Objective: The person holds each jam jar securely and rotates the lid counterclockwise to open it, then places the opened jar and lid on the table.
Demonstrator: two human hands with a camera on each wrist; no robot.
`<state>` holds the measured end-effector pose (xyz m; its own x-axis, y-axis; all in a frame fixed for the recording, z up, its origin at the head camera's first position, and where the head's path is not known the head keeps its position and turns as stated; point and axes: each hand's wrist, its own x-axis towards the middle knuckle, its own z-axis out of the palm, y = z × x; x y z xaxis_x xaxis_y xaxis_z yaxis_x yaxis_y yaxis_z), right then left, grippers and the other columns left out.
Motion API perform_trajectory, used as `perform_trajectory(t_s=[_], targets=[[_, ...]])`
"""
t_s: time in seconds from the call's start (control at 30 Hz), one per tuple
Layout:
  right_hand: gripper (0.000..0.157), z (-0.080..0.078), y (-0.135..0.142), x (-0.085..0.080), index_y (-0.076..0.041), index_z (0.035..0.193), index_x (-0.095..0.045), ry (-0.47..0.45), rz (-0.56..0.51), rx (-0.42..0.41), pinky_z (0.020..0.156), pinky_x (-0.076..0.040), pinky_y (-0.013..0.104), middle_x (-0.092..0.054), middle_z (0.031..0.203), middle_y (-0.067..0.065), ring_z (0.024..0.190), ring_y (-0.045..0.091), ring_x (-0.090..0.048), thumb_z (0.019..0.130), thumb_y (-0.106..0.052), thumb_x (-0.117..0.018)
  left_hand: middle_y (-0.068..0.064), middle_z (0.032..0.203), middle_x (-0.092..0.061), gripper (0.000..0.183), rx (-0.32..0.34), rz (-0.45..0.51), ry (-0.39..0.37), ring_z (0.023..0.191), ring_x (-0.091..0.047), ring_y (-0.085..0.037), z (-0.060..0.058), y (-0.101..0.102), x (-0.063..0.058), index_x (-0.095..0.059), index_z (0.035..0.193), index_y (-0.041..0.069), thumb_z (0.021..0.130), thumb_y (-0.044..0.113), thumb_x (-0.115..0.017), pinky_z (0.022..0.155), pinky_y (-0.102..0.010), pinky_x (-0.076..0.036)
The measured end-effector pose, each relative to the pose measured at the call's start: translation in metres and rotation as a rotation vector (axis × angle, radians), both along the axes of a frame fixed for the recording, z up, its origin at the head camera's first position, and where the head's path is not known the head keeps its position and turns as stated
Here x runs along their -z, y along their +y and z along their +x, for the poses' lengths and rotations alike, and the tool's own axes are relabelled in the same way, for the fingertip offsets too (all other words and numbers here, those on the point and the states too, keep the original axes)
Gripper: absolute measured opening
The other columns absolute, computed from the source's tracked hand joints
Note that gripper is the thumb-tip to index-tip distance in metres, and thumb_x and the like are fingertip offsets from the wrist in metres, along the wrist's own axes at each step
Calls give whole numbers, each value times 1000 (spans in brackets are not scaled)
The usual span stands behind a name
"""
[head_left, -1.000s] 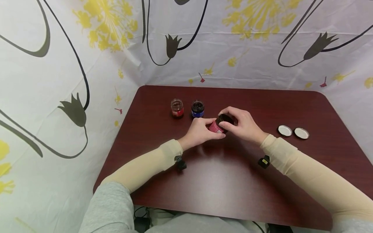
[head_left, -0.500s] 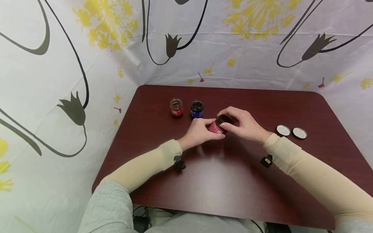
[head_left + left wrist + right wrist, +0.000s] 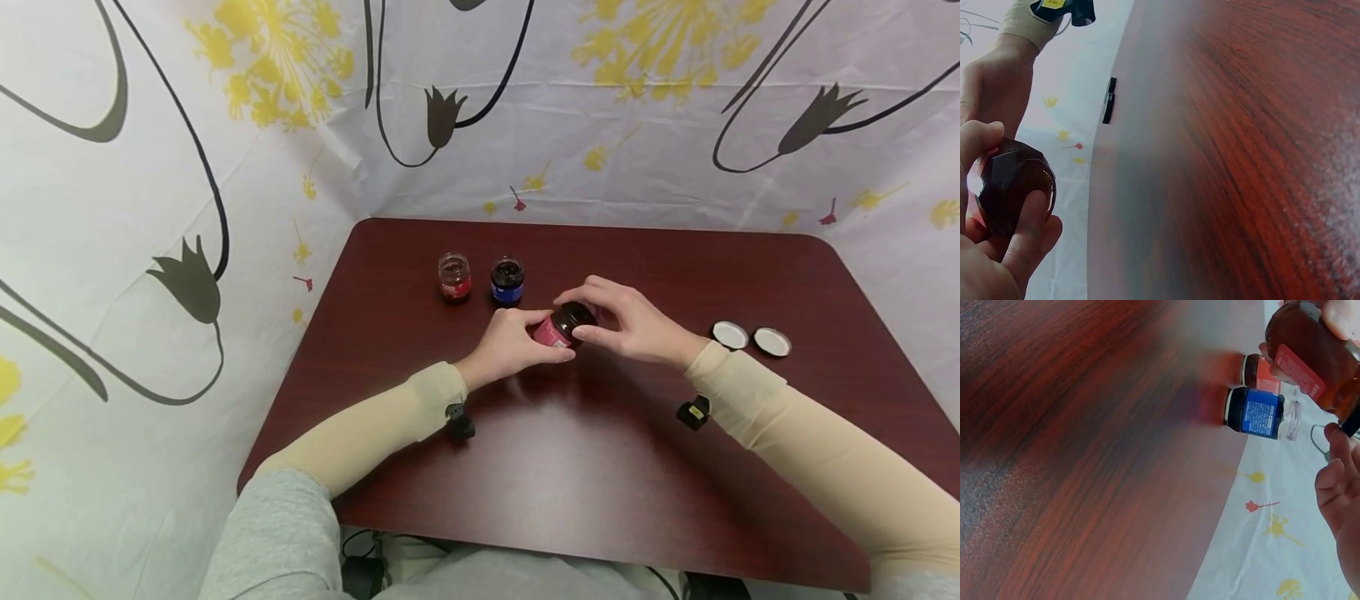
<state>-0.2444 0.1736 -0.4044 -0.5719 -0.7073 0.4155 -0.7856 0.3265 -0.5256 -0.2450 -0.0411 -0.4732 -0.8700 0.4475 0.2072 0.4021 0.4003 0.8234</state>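
A glass jar [image 3: 552, 333] with a pink-red label and dark contents is held tilted above the table. My left hand [image 3: 510, 342] grips it round the body, thumb on one side and fingers on the other. At its mouth is a dark lid [image 3: 1352, 420], which my right hand [image 3: 633, 325] holds between thumb and curled fingers. In the left wrist view, the base of the jar [image 3: 1010, 184] faces the camera. Two other jars without lids stand behind: one with a red label [image 3: 454, 279], the other with a blue label [image 3: 507, 282].
Two lids [image 3: 729, 335] [image 3: 772, 342] lie with their white insides up, right of the right hand. All of this is on a dark red-brown table [image 3: 555, 467] with rounded corners. A patterned cloth [image 3: 600, 183] hangs behind and to the left.
My right hand has turned a little at the lid, its wrist shifting right. The jar has moved slightly down and left with my left hand still around it.
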Motion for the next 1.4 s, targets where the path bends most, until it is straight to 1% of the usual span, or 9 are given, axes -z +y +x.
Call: perform_trajectory(t_s=[0.17, 0.3, 0.6, 0.83, 0.9, 0.97, 1.1, 1.17, 1.4], targets=[[45, -11, 8, 15, -24, 122, -56, -22, 60, 15, 56, -37, 28, -52, 94, -5, 69, 14, -44, 79, -21, -70, 15, 92, -63, 60, 0, -2, -25, 79, -59, -6, 1, -1, 1, -64, 110, 29, 60, 61, -73, 62, -19, -50], [46, -13, 12, 17, -27, 125, -54, -50, 80, -5, 58, -39, 30, -52, 100, -7, 71, 15, -46, 81, -25, -68, 16, 91, -63, 59, -6, -4, -29, 78, -59, -7, 2, -2, 1, -64, 110, 29, 60, 60, -73, 62, -20, -50], [51, -14, 13, 13, -29, 129, -50, -24, 136, -3, 68, -43, 29, -51, 109, -12, 90, 10, -50, 82, -29, -68, 14, 95, -63, 66, -20, -21, -36, 81, -59, -8, 1, -3, 2, -63, 113, 26, 58, 63, -72, 62, -19, -49], [59, -14, 10, 4, -37, 135, -41, 19, 205, 56, 70, -44, 32, -52, 115, -16, 94, 5, -51, 81, -43, -65, 15, 88, -63, 60, -60, -25, 39, 77, -60, -7, -1, -4, 0, -65, 106, 25, 59, 62, -73, 60, -18, -49], [60, -14, 8, 2, -38, 136, -38, 9, 217, 103, 73, -45, 32, -52, 118, -14, 96, 5, -52, 82, -46, -62, 15, 87, -63, 59, -61, -20, 38, 76, -60, -7, -1, -5, -1, -65, 105, 26, 60, 61, -73, 60, -19, -49], [58, -12, 6, 0, -40, 136, -35, -27, 230, 189, 72, -45, 32, -53, 115, -13, 93, 4, -54, 83, -50, -57, 15, 88, -63, 59, -64, -17, 32, 77, -60, -7, -1, -5, -1, -65, 106, 26, 60, 62, -73, 60, -19, -49], [50, -9, -1, -6, -43, 131, -37, -134, 290, 411, 64, -43, 34, -61, 94, -10, 76, 7, -57, 85, -62, -42, 15, 89, -63, 62, -78, -27, 34, 77, -60, -7, 0, -5, -2, -64, 108, 25, 59, 63, -72, 61, -19, -49], [50, -8, -5, -8, -40, 127, -42, -172, 323, 484, 60, -42, 34, -61, 84, -11, 68, 9, -56, 85, -66, -35, 15, 88, -62, 63, -85, -35, 47, 77, -60, -6, -1, -5, -1, -64, 108, 24, 59, 63, -72, 60, -19, -49], [60, -5, -18, -11, -29, 110, -56, -230, 374, 601, 52, -42, 35, -60, 73, -10, 58, 10, -56, 82, -73, -28, 15, 89, -62, 64, -78, -40, 55, 77, -59, -6, 0, -5, 1, -64, 109, 24, 60, 63, -71, 61, -18, -48]])
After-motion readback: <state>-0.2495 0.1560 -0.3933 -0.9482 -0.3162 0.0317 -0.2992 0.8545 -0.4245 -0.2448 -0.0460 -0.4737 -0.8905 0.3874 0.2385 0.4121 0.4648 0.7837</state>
